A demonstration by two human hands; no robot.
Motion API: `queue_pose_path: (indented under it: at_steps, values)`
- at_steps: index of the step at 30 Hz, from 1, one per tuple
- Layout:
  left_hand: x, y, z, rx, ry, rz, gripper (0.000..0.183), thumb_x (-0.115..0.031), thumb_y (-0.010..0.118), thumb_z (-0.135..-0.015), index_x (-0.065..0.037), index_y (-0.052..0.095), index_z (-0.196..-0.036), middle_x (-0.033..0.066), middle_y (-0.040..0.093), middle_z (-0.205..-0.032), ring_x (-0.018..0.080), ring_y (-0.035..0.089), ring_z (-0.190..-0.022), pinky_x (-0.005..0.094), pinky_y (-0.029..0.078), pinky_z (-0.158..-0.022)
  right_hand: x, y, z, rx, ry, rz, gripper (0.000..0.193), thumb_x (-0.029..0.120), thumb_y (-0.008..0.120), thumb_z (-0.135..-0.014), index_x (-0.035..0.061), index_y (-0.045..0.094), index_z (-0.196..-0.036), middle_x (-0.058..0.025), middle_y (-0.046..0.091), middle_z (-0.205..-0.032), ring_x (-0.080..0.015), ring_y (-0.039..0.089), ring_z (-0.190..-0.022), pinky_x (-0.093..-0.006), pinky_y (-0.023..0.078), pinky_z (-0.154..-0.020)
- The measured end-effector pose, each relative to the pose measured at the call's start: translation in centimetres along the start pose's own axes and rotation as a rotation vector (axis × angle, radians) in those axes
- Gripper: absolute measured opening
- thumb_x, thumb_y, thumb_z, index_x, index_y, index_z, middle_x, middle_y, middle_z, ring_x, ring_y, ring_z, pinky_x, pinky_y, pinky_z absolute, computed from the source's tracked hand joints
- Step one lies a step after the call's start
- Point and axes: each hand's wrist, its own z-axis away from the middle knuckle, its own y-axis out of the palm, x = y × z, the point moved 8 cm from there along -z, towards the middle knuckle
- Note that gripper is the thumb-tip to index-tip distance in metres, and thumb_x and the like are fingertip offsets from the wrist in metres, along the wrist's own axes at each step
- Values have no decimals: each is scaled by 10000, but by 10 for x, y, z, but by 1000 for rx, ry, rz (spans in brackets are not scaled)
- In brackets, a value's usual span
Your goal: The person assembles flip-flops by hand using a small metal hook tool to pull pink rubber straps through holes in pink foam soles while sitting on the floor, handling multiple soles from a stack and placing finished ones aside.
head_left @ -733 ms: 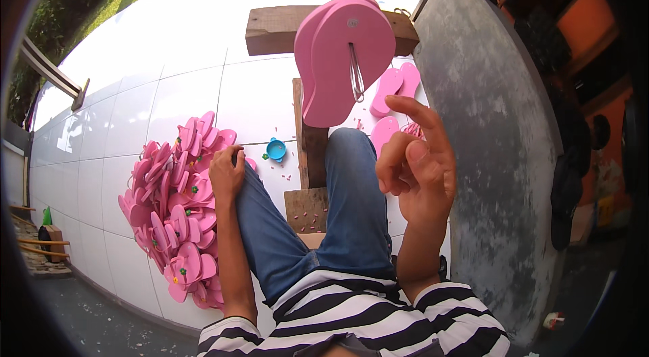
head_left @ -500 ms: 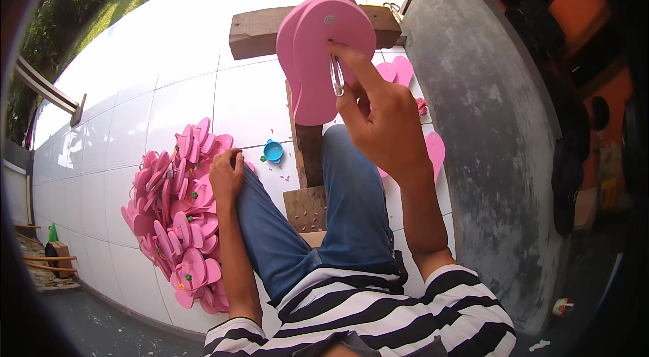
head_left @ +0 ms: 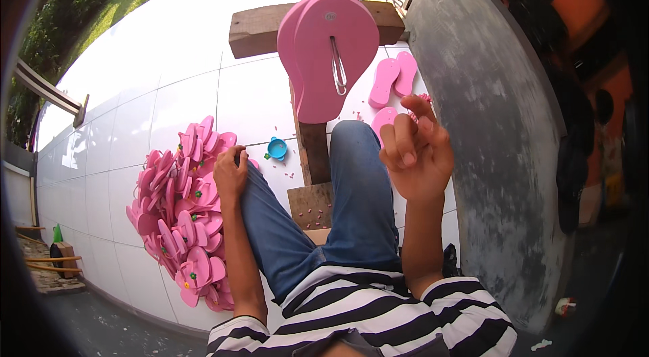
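Observation:
Two pink sandal soles lie one over the other at the top of a wooden stand. A bent metal wire loop sticks out of a hole in the upper sole. My right hand is raised to the right of the soles, apart from them and from the wire. Its fingers are loosely curled and spread, with nothing seen in them. My left hand rests on my left knee, fingers laid over the jeans, beside a heap of pink flip-flops with small green and yellow ornaments.
The stand's wooden crossbeam spans behind the soles. A blue cup sits on the white tiles among small pink bits. Loose pink soles lie at right, beside a low grey wall. A wooden block is between my legs.
My right hand has let go of the wire loop and drawn back toward me and to the right. The wire stays in the sole. My left hand has stayed on the knee.

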Motion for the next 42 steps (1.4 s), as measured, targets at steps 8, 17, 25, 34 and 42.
queue_pose_path:
  at_steps: [8, 17, 25, 34, 42]
  values:
    - [-4, 6, 0, 17, 24, -14, 206, -243, 598, -927, -87, 709, -1000, 108, 703, -912, 284, 634, -937, 416, 474, -848, -124, -209, -10, -550, 114, 1118, 546, 0, 374, -869, 34, 486, -1403, -167, 567, -1304, -264, 553, -1172, -358, 447, -984]
    - [11, 6, 2, 9, -10, -63, 208, -265, 594, -932, -117, 706, -1028, 104, 714, -923, 301, 644, -965, 414, 492, -856, -197, -258, 57, -537, 265, 1228, 382, 64, 491, -900, 41, 625, -1257, -207, 654, -1158, -333, 615, -1137, -376, 482, -949]
    - [5, 2, 4, 4, 19, -43, 206, -262, 610, -921, -108, 723, -998, 115, 702, -966, 294, 633, -968, 422, 474, -866, -217, -343, 97, -728, 757, 1874, 273, 178, 526, -900, 104, 665, -1123, -180, 574, -1174, -398, 590, -1072, -491, 490, -892]
    - [10, -4, 8, -13, 45, -41, 206, -258, 599, -926, -113, 718, -1010, 114, 701, -962, 297, 630, -984, 413, 467, -888, -226, -400, 124, -1036, 857, 1599, 486, 153, 702, -773, 49, 498, -1202, -233, 613, -1154, -418, 641, -1018, -495, 517, -882]
    - [-1, -2, 8, -16, 81, -52, 185, -234, 611, -917, -101, 713, -996, 115, 698, -952, 298, 622, -979, 428, 457, -864, -143, -342, 56, -1106, 483, 695, 198, 213, 530, -911, 29, 596, -936, -74, 624, -758, -149, 633, -624, -277, 480, -572]
